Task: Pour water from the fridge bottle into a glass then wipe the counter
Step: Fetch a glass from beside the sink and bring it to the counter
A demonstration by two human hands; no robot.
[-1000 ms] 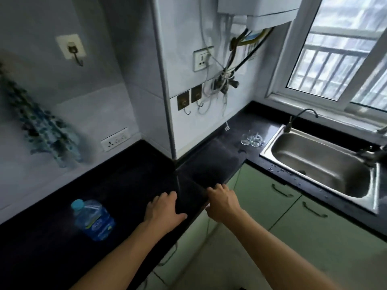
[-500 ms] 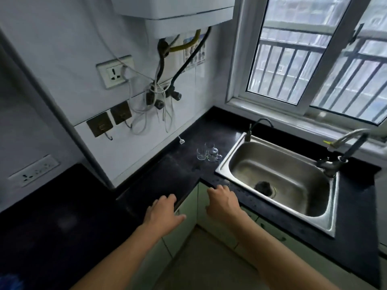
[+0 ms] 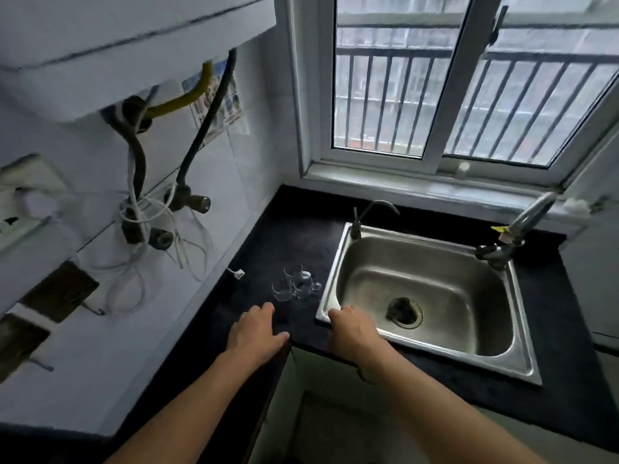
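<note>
White tiled wall (image 3: 248, 182) on the left, with a white water heater (image 3: 127, 51) high up and hoses (image 3: 187, 97) and cables hanging under it. Beyond the steel sink (image 3: 526, 356), a wide white-framed window (image 3: 469, 95), metal bars (image 3: 378, 102) outside, grey daylight coming in. Black worktop (image 3: 301, 236) running around the corner, touching the wall. At the far rim of the sink, a thin tap (image 3: 360, 222) and a larger tap (image 3: 526, 219). Pale cupboard fronts (image 3: 321, 376) below, rather dim.
</note>
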